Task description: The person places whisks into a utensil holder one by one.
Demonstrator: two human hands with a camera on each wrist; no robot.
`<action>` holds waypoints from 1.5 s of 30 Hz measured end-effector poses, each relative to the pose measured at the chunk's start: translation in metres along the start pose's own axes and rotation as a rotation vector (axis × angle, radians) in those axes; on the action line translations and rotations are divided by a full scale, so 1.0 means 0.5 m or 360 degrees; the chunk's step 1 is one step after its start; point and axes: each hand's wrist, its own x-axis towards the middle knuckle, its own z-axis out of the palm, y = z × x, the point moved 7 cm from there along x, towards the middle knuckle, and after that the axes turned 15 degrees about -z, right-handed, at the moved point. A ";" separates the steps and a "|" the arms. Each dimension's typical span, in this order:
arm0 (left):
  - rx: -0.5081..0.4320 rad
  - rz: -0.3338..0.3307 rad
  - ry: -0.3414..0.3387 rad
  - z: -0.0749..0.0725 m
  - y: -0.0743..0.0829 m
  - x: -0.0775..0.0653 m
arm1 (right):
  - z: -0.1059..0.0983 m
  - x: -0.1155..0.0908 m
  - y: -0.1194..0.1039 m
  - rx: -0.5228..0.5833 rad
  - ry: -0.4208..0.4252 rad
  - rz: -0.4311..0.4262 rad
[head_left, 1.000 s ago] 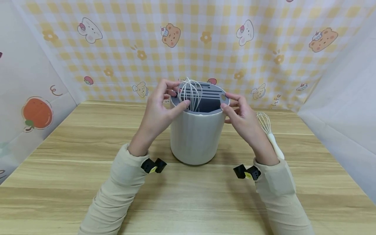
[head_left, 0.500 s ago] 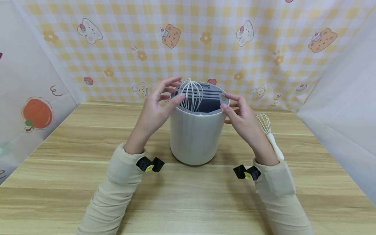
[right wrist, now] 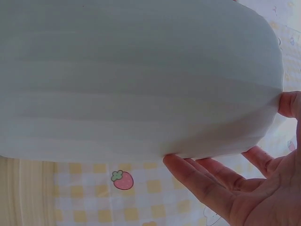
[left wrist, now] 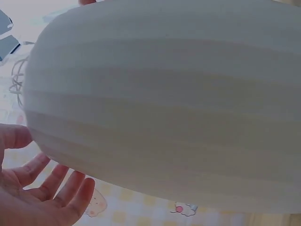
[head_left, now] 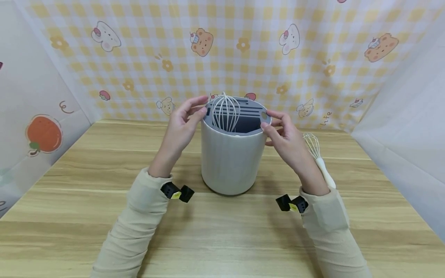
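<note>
A white utensil holder (head_left: pixel 229 166) with a grey slotted insert (head_left: pixel 255 103) in its top stands upright on the table. A whisk (head_left: pixel 224 95) is in the insert's large front opening, wire loops up and its handle hidden inside. My left hand (head_left: pixel 178 129) grips the holder's left rim, thumb at the top edge and fingers against the side in the left wrist view. On the opposite rim, my right hand (head_left: pixel 287 141) pinches the edge beside the insert's oval hole. The right wrist view shows those fingers (right wrist: pixel 202 179) touching the holder's wall.
Right of the holder, a second whisk (head_left: pixel 323 170) with a white handle lies on the wooden table (head_left: pixel 222 235), partly behind the right forearm. A yellow checked cloth (head_left: pixel 243 69) hangs behind, and pale sheets (head_left: pixel 38 88) enclose both sides.
My left hand has drawn left from the whisk's loops onto the holder's left rim, thumb and fingers coming closer together. The whisk has straightened slightly. My right hand stays in place.
</note>
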 end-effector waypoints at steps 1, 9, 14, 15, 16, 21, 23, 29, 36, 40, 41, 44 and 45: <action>-0.0005 -0.0029 -0.0002 0.001 -0.006 0.003 | 0.000 0.000 0.000 -0.0001 -0.0001 0.0000; -0.0114 -0.0016 -0.0071 0.011 -0.040 0.022 | -0.002 0.002 0.003 -0.0004 0.0002 0.0000; -0.0159 0.0030 -0.0092 0.013 -0.058 0.030 | -0.002 0.001 0.002 -0.0003 -0.0002 -0.0005; -0.0170 0.0045 -0.0092 0.013 -0.060 0.030 | -0.002 0.001 0.003 0.0000 -0.0003 -0.0008; -0.0175 0.0059 -0.0091 0.013 -0.061 0.030 | -0.002 0.002 0.002 0.0003 -0.0006 -0.0014; -0.0165 0.0118 -0.0095 0.011 -0.063 0.027 | -0.003 0.002 -0.001 0.0036 -0.0041 -0.0049; -0.0157 0.0125 -0.0090 0.010 -0.063 0.026 | -0.010 0.001 -0.003 0.0032 -0.0045 -0.0064; -0.0140 0.0153 -0.0086 0.011 -0.059 0.025 | -0.066 -0.001 0.002 0.0114 0.0134 -0.0129; -0.0138 0.0180 -0.0089 0.012 -0.055 0.025 | -0.154 -0.014 0.055 0.0603 0.0442 -0.0194; -0.0137 0.0183 -0.0084 0.011 -0.055 0.026 | -0.200 -0.026 0.097 0.0663 0.0533 -0.0174; -0.0135 0.0183 -0.0082 0.011 -0.055 0.026 | -0.211 -0.029 0.109 0.0664 0.0557 -0.0159; -0.0133 0.0178 -0.0078 0.010 -0.055 0.026 | -0.237 -0.042 0.146 0.0684 0.0602 -0.0090; -0.0134 0.0176 -0.0080 0.010 -0.056 0.026 | -0.244 -0.047 0.159 0.0708 0.0609 -0.0067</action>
